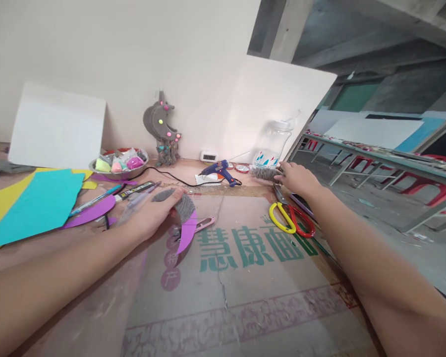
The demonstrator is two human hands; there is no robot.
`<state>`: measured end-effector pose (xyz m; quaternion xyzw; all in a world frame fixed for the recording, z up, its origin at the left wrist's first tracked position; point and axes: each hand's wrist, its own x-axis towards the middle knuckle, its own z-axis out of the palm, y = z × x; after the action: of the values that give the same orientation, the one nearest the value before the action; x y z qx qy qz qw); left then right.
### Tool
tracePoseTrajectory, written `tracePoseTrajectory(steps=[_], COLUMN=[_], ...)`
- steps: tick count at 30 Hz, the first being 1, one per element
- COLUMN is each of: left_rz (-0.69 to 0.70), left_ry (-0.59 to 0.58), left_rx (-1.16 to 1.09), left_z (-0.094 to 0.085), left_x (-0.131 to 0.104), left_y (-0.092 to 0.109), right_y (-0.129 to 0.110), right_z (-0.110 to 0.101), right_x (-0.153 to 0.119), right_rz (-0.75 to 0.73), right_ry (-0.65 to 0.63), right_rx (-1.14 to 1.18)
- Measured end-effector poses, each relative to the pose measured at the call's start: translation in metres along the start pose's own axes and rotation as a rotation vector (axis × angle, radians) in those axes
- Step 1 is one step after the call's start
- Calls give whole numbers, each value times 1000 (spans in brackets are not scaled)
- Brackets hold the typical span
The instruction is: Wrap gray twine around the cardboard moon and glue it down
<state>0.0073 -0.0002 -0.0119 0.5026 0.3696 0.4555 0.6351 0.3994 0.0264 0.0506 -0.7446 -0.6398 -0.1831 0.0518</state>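
My left hand (163,213) is closed on a purple foam crescent (188,233), part of it wrapped in grey yarn (186,207). The crescent's bare purple tip points down toward the printed sheet. At the back right, my right hand (296,177) has its fingers closed on the end of a bundle of grey yarn (265,173), in front of a clear bottle. Scissors (292,218) with yellow and red handles lie just below that hand. Beside the crescent rests a pink-handled cutter (205,224), partly hidden.
A blue glue gun (223,172) lies at the back near a small digital clock (208,156). A decorated grey moon (161,121) stands against the wall. Left are a bowl (124,172) of coloured clay packets and turquoise foam sheets (37,203). The clear bottle (273,144) stands back right.
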Motion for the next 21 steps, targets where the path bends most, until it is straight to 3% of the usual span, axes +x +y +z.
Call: tracePoseTrajectory(steps=[3,10,15,21], left_rz=[-10,6,43,12], left_ry=[2,47,47,-12], left_rx=[12,53,41,-3], left_z=[0,2,1,0], left_x=[-1,-2,2,1], left_y=[1,4,0,-1], right_y=[-6,-55,-69,-72], right_z=[2,10,26,30], right_x=[0,-9,-17,-18], right_rz=[-67,-514,-561,-503], right_ry=[11,-94,-101,-82], right_rx=[-12,173,255,389])
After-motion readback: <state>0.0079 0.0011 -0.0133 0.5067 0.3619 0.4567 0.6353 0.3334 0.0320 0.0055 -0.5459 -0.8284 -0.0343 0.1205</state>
